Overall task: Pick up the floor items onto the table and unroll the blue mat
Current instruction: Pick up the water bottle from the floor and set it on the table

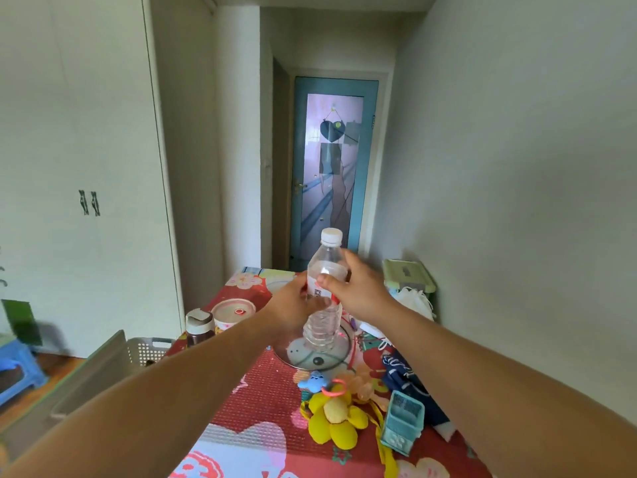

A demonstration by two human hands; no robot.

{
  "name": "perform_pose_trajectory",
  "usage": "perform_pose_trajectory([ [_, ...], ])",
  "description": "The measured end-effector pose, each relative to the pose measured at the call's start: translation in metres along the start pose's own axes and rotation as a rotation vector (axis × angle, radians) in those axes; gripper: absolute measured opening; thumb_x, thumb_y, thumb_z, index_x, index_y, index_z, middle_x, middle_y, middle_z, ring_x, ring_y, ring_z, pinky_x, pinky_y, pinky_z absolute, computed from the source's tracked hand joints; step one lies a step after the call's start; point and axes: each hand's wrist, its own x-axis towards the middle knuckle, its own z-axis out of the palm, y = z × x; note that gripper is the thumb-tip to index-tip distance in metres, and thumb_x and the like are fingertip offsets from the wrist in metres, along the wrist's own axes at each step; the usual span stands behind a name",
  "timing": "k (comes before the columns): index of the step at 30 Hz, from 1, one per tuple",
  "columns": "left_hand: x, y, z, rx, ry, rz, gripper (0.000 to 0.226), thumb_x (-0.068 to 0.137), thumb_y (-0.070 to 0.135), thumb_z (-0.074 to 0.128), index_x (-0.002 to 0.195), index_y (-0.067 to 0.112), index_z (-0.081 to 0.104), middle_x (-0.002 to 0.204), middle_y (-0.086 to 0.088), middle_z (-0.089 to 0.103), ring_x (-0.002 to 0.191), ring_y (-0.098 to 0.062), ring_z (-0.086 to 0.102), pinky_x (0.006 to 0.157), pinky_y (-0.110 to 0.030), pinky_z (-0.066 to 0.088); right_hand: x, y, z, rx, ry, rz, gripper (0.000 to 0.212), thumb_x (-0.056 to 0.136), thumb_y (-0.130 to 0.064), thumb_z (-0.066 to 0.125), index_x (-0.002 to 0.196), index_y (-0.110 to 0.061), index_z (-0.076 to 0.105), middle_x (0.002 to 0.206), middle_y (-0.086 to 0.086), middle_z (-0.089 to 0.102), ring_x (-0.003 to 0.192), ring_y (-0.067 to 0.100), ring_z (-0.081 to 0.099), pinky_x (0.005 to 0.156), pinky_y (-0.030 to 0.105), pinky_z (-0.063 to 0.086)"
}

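In the head view, both hands hold a clear water bottle (325,288) upright in the centre of the frame. The left hand (293,307) wraps its lower label and the right hand (358,288) pinches the upper part with thumb and fingers. The bottle's base is at, or just above, a glass lid (312,355) on the worktop (262,391).

This item seems nearly placed. The floor is scarcely visible, so the remaining items cannot be counted. No rolled blue mat shows, so unrolling probably remains.

The right half of the worktop is crowded by a yellow plush flower (336,420) and a teal box (403,422). Free space lies at lower centre, and the left edge is near a basket (150,350).
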Motion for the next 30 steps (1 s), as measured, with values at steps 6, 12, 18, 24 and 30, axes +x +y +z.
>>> perform_pose_trajectory([
  [6, 0.049, -0.037, 0.014, 0.051, 0.053, -0.077, 0.033, 0.081, 0.024, 0.069, 0.112, 0.027, 0.056, 0.106, 0.007, 0.067, 0.107, -0.019, 0.061, 0.099, -0.043, 0.047, 0.049, 0.053, 0.016, 0.065, -0.082, 0.01, 0.062, 0.086, -0.041, 0.063, 0.139, -0.033, 0.032, 0.135, 0.0, 0.051, 0.117, 0.023, 0.053, 0.095, 0.04, 0.046],
  [12, 0.068, -0.106, 0.013, 0.063, 0.067, -0.157, 0.038, 0.078, 0.013, 0.07, 0.114, 0.021, 0.058, 0.106, 0.003, 0.068, 0.103, -0.018, 0.061, 0.1, -0.046, 0.046, 0.069, 0.101, 0.071, 0.112, -0.176, 0.065, 0.061, 0.085, -0.041, 0.064, 0.136, -0.036, 0.031, 0.134, -0.003, 0.051, 0.107, 0.013, 0.05, 0.08, 0.025, 0.04],
  [18, 0.067, -0.201, 0.017, 0.089, 0.092, -0.257, 0.039, 0.076, 0.012, 0.073, 0.11, 0.024, 0.058, 0.099, 0.006, 0.07, 0.094, -0.012, 0.065, 0.086, -0.032, 0.05, 0.07, 0.155, 0.144, 0.129, -0.269, 0.133, 0.063, 0.083, -0.033, 0.065, 0.136, -0.031, 0.033, 0.127, -0.003, 0.05, 0.112, 0.019, 0.05, 0.086, 0.028, 0.039],
  [24, 0.052, -0.272, 0.036, 0.093, 0.124, -0.353, 0.042, 0.074, 0.018, 0.073, 0.11, 0.031, 0.056, 0.091, 0.011, 0.068, 0.085, -0.007, 0.063, 0.066, -0.018, 0.044, 0.056, 0.201, 0.197, 0.074, -0.348, 0.222, 0.067, 0.085, -0.03, 0.062, 0.142, -0.031, 0.026, 0.137, -0.001, 0.047, 0.122, 0.021, 0.047, 0.087, 0.024, 0.036],
  [30, 0.041, -0.308, 0.052, 0.091, 0.115, -0.397, 0.039, 0.074, 0.021, 0.071, 0.105, 0.038, 0.054, 0.087, 0.019, 0.068, 0.083, 0.0, 0.062, 0.062, -0.014, 0.042, 0.042, 0.226, 0.219, 0.042, -0.382, 0.268, 0.067, 0.088, -0.027, 0.06, 0.144, -0.033, 0.022, 0.143, -0.004, 0.043, 0.117, 0.007, 0.042, 0.086, 0.018, 0.032],
])
